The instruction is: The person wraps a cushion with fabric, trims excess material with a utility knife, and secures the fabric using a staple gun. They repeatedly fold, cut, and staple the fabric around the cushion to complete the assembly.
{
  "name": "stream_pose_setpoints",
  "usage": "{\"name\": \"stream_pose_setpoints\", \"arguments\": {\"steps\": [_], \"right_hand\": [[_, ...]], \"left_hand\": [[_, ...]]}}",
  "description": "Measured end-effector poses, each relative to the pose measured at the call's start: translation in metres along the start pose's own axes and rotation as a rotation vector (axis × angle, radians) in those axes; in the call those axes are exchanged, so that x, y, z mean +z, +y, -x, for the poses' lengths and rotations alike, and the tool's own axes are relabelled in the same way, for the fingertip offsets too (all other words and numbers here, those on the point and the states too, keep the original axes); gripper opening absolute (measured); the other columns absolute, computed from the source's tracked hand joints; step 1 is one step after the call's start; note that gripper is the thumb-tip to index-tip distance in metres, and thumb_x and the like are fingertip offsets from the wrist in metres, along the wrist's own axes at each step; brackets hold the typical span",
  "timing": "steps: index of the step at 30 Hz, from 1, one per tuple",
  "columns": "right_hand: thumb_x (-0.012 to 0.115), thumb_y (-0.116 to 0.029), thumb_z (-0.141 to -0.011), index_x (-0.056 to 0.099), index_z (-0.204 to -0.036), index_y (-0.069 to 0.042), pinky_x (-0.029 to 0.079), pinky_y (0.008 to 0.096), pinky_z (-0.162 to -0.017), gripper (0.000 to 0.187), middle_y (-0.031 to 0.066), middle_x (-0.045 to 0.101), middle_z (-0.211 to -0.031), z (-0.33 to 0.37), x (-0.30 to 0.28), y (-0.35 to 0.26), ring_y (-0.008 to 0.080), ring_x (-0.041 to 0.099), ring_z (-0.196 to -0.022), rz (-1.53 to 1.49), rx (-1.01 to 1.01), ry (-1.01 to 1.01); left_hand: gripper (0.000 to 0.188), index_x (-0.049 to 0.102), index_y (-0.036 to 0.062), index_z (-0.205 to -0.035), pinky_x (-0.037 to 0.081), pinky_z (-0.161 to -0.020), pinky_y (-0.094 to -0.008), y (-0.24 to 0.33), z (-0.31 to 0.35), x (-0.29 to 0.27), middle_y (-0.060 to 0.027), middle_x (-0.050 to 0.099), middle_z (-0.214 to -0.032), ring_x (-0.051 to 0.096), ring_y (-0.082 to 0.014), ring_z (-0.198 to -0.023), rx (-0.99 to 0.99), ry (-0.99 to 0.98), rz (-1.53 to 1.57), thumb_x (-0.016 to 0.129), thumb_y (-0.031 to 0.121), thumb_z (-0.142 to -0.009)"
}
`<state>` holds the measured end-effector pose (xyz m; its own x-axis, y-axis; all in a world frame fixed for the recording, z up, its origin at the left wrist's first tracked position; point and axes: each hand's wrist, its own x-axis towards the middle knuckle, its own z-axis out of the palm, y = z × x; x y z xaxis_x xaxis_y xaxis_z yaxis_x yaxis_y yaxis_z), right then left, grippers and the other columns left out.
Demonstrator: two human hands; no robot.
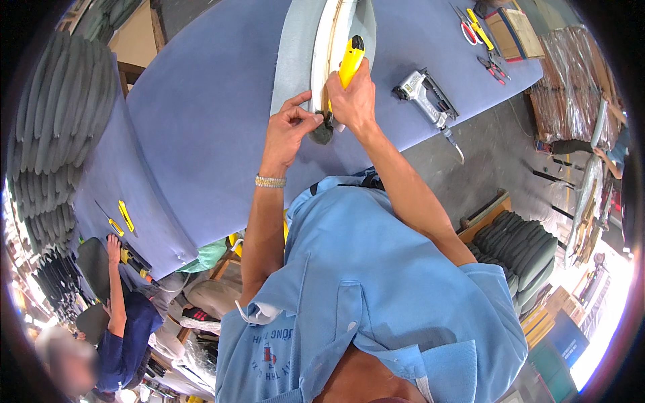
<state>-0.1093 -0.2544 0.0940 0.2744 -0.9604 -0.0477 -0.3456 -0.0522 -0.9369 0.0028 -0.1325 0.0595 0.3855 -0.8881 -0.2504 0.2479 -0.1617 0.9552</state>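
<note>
A yellow utility knife [351,62] with a black end is gripped in my right hand [354,102], pointing down at the near end of a long curved piece. That piece has light grey material [292,57] along its sides and a white strip [326,40] down its middle. My left hand [290,132] pinches a bit of dark green fabric [323,133] at the same end, thumb and forefinger together. Both hands are close together, and the knife's blade is hidden by my right hand.
A silver staple gun [423,94] with an air hose lies right of my hands on the blue-covered table [201,101]. Scissors [468,33], pliers [494,69] and a wooden box [517,33] sit beyond. Dark cushions [64,107] stand stacked at left; a co-worker [127,336] is at lower left.
</note>
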Motion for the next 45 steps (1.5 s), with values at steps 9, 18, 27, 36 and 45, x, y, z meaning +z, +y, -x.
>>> {"name": "stream_pose_setpoints", "arguments": {"steps": [9,18,27,36,45], "right_hand": [[0.064,-0.018,-0.088,0.053,-0.114,0.003,0.053,0.0418,-0.081,0.035,0.0185,0.068,-0.093,-0.005,-0.001,0.001,0.0296,0.068,-0.085,-0.09,0.034,0.027],[0.062,-0.018,-0.089,0.047,-0.114,0.008,0.055,0.0478,-0.084,0.039,0.0301,0.069,-0.095,-0.011,-0.005,0.006,0.0446,0.071,-0.088,-0.042,-0.01,0.018],[0.064,-0.02,-0.087,0.048,-0.117,0.008,0.054,0.0505,-0.087,0.044,0.0325,0.07,-0.1,-0.019,-0.004,0.01,0.0482,0.07,-0.096,0.002,-0.044,-0.088],[0.065,-0.019,-0.087,0.05,-0.121,0.006,0.054,0.0493,-0.088,0.046,0.0295,0.07,-0.1,-0.026,-0.001,0.016,0.0454,0.07,-0.099,-0.002,-0.106,-0.089],[0.067,-0.008,-0.094,0.063,-0.119,0.004,0.056,0.0391,-0.085,0.027,0.0135,0.068,-0.105,-0.028,-0.002,0.043,0.0233,0.065,-0.091,-0.076,-0.188,-0.102]], "left_hand": [[0.008,0.074,-0.0037,-0.084,0.052,-0.092,-0.0307,0.003,0.0,0.004,-0.015,0.055,-0.146,0.064,-0.017,-0.108,-0.016,0.021,0.048,0.079,0.002,-0.084],[0.009,0.07,-0.0029,-0.082,0.052,-0.086,-0.0262,0.002,-0.002,-0.004,-0.0179,0.055,-0.146,0.064,-0.0143,-0.103,-0.06,-0.014,0.135,0.077,0.001,-0.086],[0.011,0.068,-0.0017,-0.08,0.05,-0.077,-0.0225,0.011,-0.002,-0.008,-0.0179,0.055,-0.147,0.061,-0.0089,-0.096,-0.07,-0.067,0.171,0.077,0.0,-0.086],[0.012,0.069,0.0004,-0.078,0.052,-0.083,-0.0262,0.005,-0.006,-0.016,-0.0167,0.055,-0.148,0.062,-0.0105,-0.1,-0.062,-0.101,0.201,0.077,0.003,-0.087],[0.024,0.071,0.0,-0.084,0.053,-0.088,-0.0396,-0.003,0.013,0.015,-0.0136,0.069,-0.126,0.068,-0.0257,-0.101,0.436,0.005,-0.177,0.078,0.023,-0.081]]}}
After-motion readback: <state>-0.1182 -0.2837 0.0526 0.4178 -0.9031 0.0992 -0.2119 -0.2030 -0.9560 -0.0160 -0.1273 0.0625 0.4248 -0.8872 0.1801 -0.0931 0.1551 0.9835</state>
